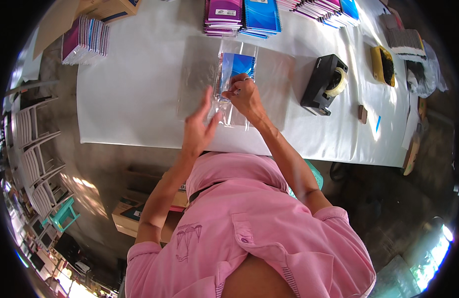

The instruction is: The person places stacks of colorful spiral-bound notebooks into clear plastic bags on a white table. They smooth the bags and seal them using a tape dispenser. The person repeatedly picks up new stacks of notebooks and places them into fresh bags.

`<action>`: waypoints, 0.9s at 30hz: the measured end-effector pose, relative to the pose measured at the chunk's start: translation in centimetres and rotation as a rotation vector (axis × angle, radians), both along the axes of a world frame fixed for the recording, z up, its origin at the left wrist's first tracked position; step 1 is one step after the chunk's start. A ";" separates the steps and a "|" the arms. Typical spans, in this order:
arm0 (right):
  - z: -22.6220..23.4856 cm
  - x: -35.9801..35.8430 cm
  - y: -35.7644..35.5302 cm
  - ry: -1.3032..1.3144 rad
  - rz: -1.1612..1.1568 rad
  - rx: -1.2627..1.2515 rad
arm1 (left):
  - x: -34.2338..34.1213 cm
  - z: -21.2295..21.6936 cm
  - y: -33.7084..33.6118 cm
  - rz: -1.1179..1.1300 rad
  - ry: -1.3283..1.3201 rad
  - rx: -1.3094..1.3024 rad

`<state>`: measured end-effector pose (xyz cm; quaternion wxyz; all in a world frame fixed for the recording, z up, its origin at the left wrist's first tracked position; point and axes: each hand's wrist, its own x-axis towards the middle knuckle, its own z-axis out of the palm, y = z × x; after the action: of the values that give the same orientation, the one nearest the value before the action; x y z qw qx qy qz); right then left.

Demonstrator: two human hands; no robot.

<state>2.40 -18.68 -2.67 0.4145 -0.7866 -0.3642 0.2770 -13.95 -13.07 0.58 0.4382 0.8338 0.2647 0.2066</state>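
A blue spiral notebook [245, 61] lies on the table in front of me, inside a clear plastic bag [233, 118] that reaches past it at both ends. My right hand [246, 99] is over the notebook's near part, its fingers curled together in a pinch on the bag's plastic. To the left of the bag, my left hand [197, 128] is raised with its fingers stretched out, thumb apart, and nothing in it. It looks slightly blurred. Beneath the bag is a larger transparent sheet [278, 79] on the white table cover.
A black tape dispenser [316, 82] stands to the right, with a yellow container [383, 66] beyond it. Purple notebooks [223, 14] and blue notebooks [262, 17] are stacked at the far side. A wrapped notebook bundle [86, 42] sits far left; a small brown block [362, 114] lies right.
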 end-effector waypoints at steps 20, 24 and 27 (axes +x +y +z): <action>0.4 -0.7 0.2 -0.054 0.005 -0.038 | 6.0 -4.0 4.4 0.135 0.167 -0.369; 2.6 0.3 -0.4 0.059 0.140 0.010 | 6.4 -4.1 5.4 0.217 0.194 -0.448; 2.9 0.6 -0.4 0.110 0.127 -0.055 | 6.6 -4.0 5.1 0.273 0.149 -0.438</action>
<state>3.00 -19.07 0.21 0.3936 -0.7567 -0.3824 0.3554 -7.36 -7.93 -3.47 0.5554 0.6887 0.4446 0.1397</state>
